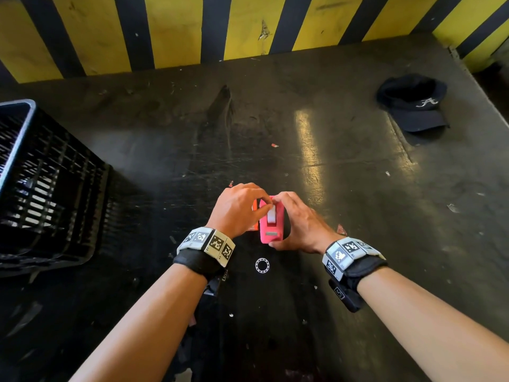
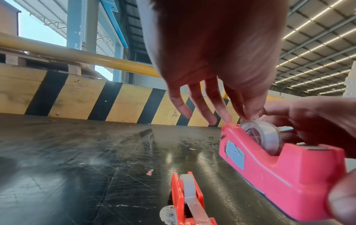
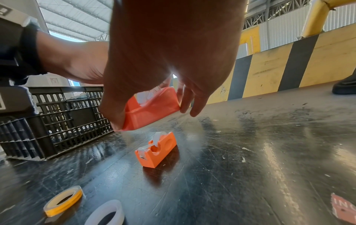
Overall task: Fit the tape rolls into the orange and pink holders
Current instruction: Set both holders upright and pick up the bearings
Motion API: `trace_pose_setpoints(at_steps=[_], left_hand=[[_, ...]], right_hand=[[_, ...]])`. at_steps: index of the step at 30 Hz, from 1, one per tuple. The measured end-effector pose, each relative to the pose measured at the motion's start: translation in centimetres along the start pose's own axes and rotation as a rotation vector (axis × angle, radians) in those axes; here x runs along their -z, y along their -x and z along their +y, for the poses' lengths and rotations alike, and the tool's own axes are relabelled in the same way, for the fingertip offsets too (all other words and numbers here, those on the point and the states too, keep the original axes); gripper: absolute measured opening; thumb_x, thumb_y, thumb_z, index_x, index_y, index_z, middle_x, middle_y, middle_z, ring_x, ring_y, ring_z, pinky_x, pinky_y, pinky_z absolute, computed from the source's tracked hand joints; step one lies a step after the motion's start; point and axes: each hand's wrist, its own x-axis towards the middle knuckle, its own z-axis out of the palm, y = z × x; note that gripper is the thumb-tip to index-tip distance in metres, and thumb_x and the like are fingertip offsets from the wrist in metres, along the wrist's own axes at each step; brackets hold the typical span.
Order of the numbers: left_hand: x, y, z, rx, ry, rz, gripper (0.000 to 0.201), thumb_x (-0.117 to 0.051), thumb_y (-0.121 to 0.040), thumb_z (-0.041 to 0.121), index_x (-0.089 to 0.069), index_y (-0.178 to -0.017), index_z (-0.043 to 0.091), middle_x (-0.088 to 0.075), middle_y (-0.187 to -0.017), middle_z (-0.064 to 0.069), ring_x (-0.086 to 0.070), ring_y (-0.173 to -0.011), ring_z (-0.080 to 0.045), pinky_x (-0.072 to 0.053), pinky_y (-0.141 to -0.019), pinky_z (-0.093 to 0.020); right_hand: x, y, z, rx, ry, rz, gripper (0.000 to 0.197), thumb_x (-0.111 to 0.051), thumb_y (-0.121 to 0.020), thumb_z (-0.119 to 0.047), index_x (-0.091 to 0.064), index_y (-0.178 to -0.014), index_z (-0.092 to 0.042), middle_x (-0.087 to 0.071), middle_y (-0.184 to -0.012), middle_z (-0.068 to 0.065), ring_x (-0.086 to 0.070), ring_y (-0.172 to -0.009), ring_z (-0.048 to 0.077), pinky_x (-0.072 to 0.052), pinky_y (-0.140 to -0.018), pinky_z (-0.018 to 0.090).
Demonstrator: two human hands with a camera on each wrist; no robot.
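Observation:
My right hand [image 1: 292, 221] grips the pink holder [image 1: 271, 231] by its two ends and holds it just above the dark table. A clear tape roll [image 2: 263, 137] sits in the holder's slot. My left hand [image 2: 244, 115] pinches the top of that roll with thumb and forefinger, while its other fingers [image 2: 212, 112] stay spread. The orange holder [image 3: 158, 150] stands on the table below my left hand, with a tape roll [image 2: 187, 187] in it and a strip drawn to its cutter. In the head view the orange holder [image 1: 254, 209] is mostly hidden by my left hand.
A black slatted crate [image 1: 41, 188] stands at the left. A dark cap [image 1: 413, 103] lies at the far right. Loose rings lie near me: a yellow-edged one [image 3: 63, 201] and a white one [image 3: 108, 213]. A yellow-and-black striped wall [image 1: 248, 28] closes the far side.

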Motion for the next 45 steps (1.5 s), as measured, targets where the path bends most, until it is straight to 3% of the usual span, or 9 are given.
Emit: trace_pose_setpoints(at_steps=[5,11,17,21,27,31,36,41,45], left_hand=[[-0.5,0.0,0.0,-0.028,-0.011,-0.045,0.018,-0.064,-0.095,0.038,-0.075,-0.1,0.025,-0.068,-0.118,0.007,-0.065,-0.106,-0.017,-0.051,-0.097,-0.046],[-1.0,1.6,0.3,-0.072,-0.058,-0.073,0.021,-0.065,-0.095,0.04,-0.075,-0.104,0.025,-0.059,-0.132,0.005,-0.054,-0.121,-0.019,-0.048,-0.093,-0.04],[-1.4,4.0,0.6,-0.14,-0.082,-0.041,0.02,-0.066,-0.093,0.043,-0.076,-0.099,0.027,-0.06,-0.131,0.004,-0.054,-0.123,-0.021,-0.048,-0.095,-0.042],[-1.6,5.1,0.7,-0.182,-0.117,-0.044,0.03,-0.053,-0.094,0.047,-0.076,-0.097,0.028,-0.06,-0.131,0.005,-0.053,-0.126,-0.023,-0.047,-0.097,-0.044],[-2.4,5.7,0.8,-0.144,-0.172,-0.071,0.01,-0.073,-0.088,0.04,-0.079,-0.096,0.038,-0.05,-0.154,-0.001,-0.044,-0.142,-0.031,-0.043,-0.107,-0.056],[-2.4,5.7,1.4,-0.114,-0.14,-0.121,0.03,-0.075,-0.084,0.02,-0.078,-0.103,0.044,-0.041,-0.16,-0.001,-0.033,-0.149,-0.032,-0.036,-0.111,-0.056],[-1.5,5.0,0.3,0.008,0.013,-0.073,0.033,-0.063,-0.086,0.008,-0.079,-0.096,0.035,-0.055,-0.146,0.002,-0.043,-0.142,-0.029,-0.045,-0.103,-0.053],[-1.5,5.6,-3.2,0.107,0.016,-0.058,0.023,-0.061,-0.092,0.012,-0.077,-0.096,0.027,-0.061,-0.132,0.005,-0.054,-0.127,-0.022,-0.05,-0.099,-0.047],[-2.4,6.9,-5.5,0.172,0.039,-0.141,0.018,-0.062,-0.095,0.018,-0.077,-0.098,0.028,-0.064,-0.127,0.005,-0.056,-0.122,-0.018,-0.05,-0.1,-0.041]], right_hand=[[-0.1,-0.2,0.3,-0.031,0.002,-0.015,0.097,-0.093,-0.058,-0.042,-0.038,-0.137,-0.034,-0.041,-0.138,-0.01,-0.061,-0.111,0.021,-0.049,-0.087,0.034],[0.0,-0.5,0.6,-0.077,-0.002,-0.047,0.091,-0.093,-0.054,-0.047,-0.04,-0.127,-0.037,-0.043,-0.134,-0.012,-0.058,-0.116,0.02,-0.052,-0.097,0.045],[0.2,-0.9,0.8,-0.104,0.009,-0.12,0.089,-0.094,-0.058,-0.047,-0.041,-0.128,-0.034,-0.046,-0.134,-0.007,-0.053,-0.119,0.018,-0.05,-0.096,0.038],[0.3,-1.1,0.9,-0.117,-0.002,-0.128,0.086,-0.095,-0.059,-0.048,-0.042,-0.125,-0.033,-0.049,-0.133,-0.005,-0.054,-0.117,0.018,-0.05,-0.093,0.036],[0.1,-1.3,0.9,-0.12,-0.019,-0.115,0.088,-0.094,-0.055,-0.052,-0.041,-0.124,-0.035,-0.051,-0.129,-0.005,-0.056,-0.114,0.019,-0.05,-0.09,0.036],[0.2,-1.2,1.5,-0.127,-0.035,-0.117,0.098,-0.094,-0.055,-0.052,-0.036,-0.133,-0.039,-0.051,-0.133,-0.002,-0.054,-0.12,0.021,-0.048,-0.095,0.037],[0.1,-1.7,2.8,-0.173,0.02,-0.151,0.126,-0.096,-0.06,-0.043,-0.019,-0.158,-0.029,-0.038,-0.153,0.006,-0.046,-0.137,0.026,-0.042,-0.109,0.041],[0.0,-3.9,4.0,-0.201,0.087,-0.158,0.123,-0.095,-0.06,-0.038,-0.022,-0.158,-0.021,-0.031,-0.157,0.003,-0.046,-0.137,0.028,-0.044,-0.11,0.043],[-0.5,-5.7,4.7,-0.216,0.122,-0.183,0.121,-0.095,-0.06,-0.034,-0.024,-0.157,-0.021,-0.031,-0.158,0.004,-0.047,-0.138,0.029,-0.045,-0.111,0.045]])
